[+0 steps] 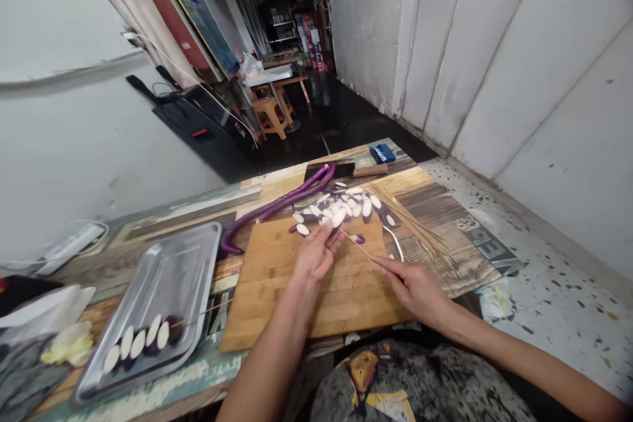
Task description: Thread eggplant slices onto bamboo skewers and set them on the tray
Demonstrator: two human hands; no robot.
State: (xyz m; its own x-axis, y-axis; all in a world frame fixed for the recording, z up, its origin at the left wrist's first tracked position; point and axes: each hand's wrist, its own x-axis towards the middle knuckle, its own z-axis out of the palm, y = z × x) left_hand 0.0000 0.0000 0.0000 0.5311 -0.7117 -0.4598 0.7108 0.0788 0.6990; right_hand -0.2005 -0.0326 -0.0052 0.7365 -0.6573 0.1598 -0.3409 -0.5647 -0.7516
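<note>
Pinching an eggplant slice [339, 217] between its fingertips, the left hand [316, 252] is above the far edge of the cutting board [316, 283]. The right hand [413, 287] grips a thin skewer [360, 248] over the board's right part, its tip at the slice. More cut slices [346, 203] lie piled at the board's far edge, with whole purple eggplants [284, 200] to their left and loose skewers [413, 224] to their right. Near the desk's far right corner are a knife [368, 171] and a blue box [382, 153]. A metal tray [165, 264] left of the board holds a loaded skewer [138, 344].
</note>
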